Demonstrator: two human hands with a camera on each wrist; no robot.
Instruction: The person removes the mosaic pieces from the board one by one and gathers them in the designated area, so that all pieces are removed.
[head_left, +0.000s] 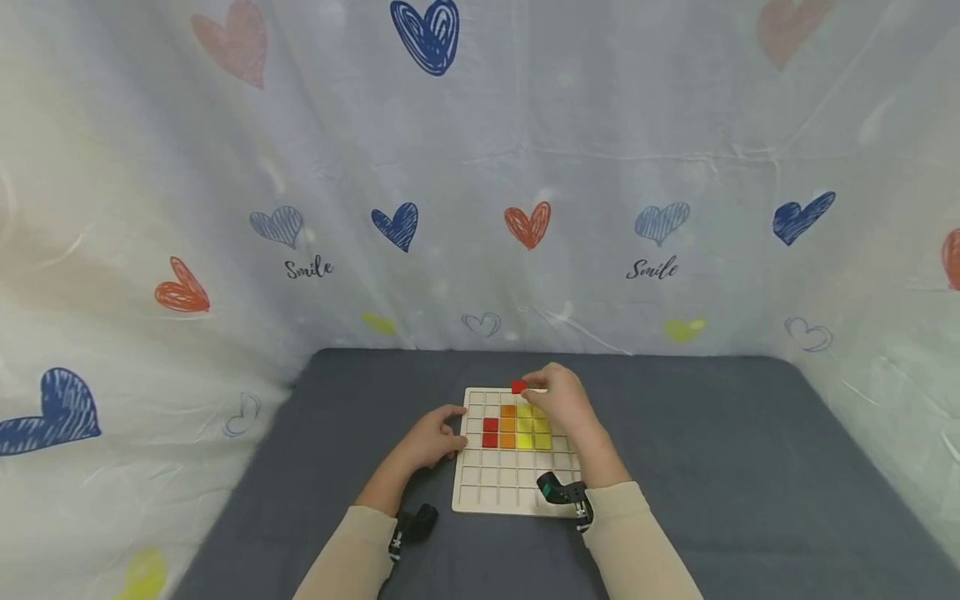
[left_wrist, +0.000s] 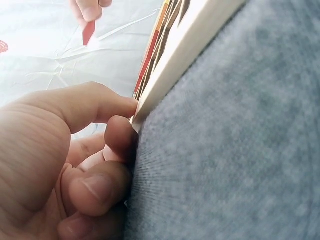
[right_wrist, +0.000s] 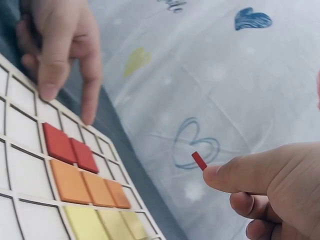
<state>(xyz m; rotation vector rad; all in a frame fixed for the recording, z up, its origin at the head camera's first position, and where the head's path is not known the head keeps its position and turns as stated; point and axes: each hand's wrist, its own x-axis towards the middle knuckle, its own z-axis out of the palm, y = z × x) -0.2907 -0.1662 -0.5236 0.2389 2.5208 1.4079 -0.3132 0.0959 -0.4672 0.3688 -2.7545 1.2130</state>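
A pale wooden grid board [head_left: 480, 498] lies on the table. Thumb and index finger of my left hand [head_left: 431, 437] touch its left edge, spread apart; the other fingers curl loosely beneath, as the left wrist view shows. Between thumb and fingertips my right hand [head_left: 562, 402] pinches a small red square tile [head_left: 518, 387], raised over the board's far edge. Set in the grid are two red tiles [head_left: 490, 432], a column of orange tiles [head_left: 507, 426] and several yellow tiles [head_left: 525, 440]. The right hand partly covers the yellow tiles in the head view.
A dark grey cloth [head_left: 697, 467] covers the table. Behind it hangs a white curtain [head_left: 585, 108] printed with hearts and lettering. Each wrist carries a black camera mount, the right one [head_left: 562, 490] overlapping the board's near right part in the head view.
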